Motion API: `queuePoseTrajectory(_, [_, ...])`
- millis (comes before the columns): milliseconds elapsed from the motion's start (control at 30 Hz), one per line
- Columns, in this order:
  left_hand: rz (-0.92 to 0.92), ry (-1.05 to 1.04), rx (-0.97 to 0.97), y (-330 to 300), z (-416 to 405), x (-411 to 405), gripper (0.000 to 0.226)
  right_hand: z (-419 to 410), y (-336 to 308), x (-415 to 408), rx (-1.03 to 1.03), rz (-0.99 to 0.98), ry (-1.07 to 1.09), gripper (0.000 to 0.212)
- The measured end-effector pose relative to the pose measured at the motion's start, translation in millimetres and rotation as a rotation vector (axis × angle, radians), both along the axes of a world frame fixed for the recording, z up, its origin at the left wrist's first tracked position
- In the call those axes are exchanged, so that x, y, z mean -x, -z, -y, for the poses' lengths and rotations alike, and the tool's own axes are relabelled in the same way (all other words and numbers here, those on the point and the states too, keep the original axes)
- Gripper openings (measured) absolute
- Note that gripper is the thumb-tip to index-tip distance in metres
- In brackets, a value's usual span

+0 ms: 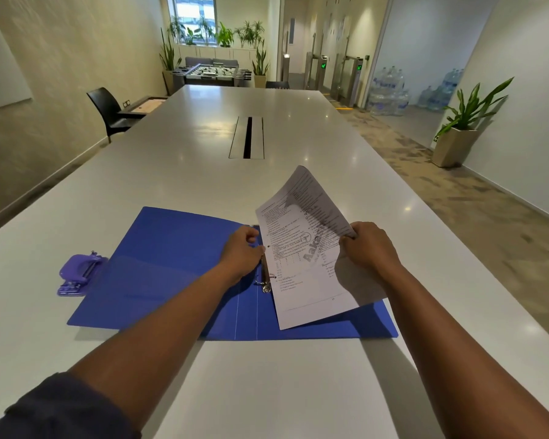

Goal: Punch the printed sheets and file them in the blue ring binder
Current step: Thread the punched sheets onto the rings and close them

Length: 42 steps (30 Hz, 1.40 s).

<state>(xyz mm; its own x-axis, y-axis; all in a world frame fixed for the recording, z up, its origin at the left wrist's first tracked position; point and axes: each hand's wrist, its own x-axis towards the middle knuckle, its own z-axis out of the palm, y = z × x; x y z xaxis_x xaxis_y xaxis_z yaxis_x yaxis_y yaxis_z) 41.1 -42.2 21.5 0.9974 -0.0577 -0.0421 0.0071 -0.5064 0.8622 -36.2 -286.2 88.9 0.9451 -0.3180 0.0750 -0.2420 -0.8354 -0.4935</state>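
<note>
The blue ring binder (171, 267) lies open flat on the white table, its metal ring mechanism (266, 277) along the spine. A stack of printed sheets (301, 248) with punched holes on its left edge is held over the binder's right half, its far end curling up. My right hand (368, 248) grips the sheets' right edge. My left hand (243, 255) pinches the sheets' left edge right at the upper ring. The purple hole punch (78, 274) sits left of the binder.
The long white table (203, 147) stretches ahead with a cable slot (248, 137) in its middle. A black chair (108, 112) stands at the left side. A potted plant (460, 134) and water bottles are off to the right.
</note>
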Motion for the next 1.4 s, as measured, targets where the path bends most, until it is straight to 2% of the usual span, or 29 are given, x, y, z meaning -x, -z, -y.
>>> queuePoseTrajectory(100, [-0.026, 0.066, -0.056, -3.9, 1.6, -9.3, 0.023, 0.6, 1.8, -0.9, 0.004, -0.006, -0.006, 0.021])
queuePoseTrajectory(267, [-0.142, 0.082, 0.08, -8.1, 6.5, -23.4, 0.02, 1.5, 2.8, -0.5, 0.0, -0.014, 0.0, 0.021])
queuePoseTrajectory(433, [-0.25, 0.075, 0.09, -6.2, 9.8, -37.9, 0.014, 0.3, 4.4, 1.4, -0.008, -0.009, -0.005, 0.023])
queuePoseTrajectory(500, [-0.272, 0.078, 0.1, -8.5, 10.8, -40.4, 0.005, 1.4, 5.0, 1.8, -0.02, -0.001, -0.005, 0.023])
queuePoseTrajectory(633, [-0.262, 0.097, 0.08, -8.4, 11.8, -44.3, 0.008, 3.3, 7.2, -0.2, -0.021, -0.007, -0.016, 0.018])
queuePoseTrajectory(933, [-0.293, 0.037, 0.07, -1.1, 17.3, -48.9, 0.019, 6.9, 16.5, 1.5, -0.068, -0.009, 0.034, 0.022])
queuePoseTrajectory(1167, [-0.124, -0.079, 0.151, 16.0, 21.3, -33.4, 0.021, 9.8, 25.4, 3.7, -0.044, -0.066, 0.03, 0.02])
queuePoseTrajectory(1400, [0.141, -0.116, 0.091, 28.1, 10.0, -5.2, 0.015, 14.6, 39.4, 3.7, -0.076, -0.102, 0.024, 0.019])
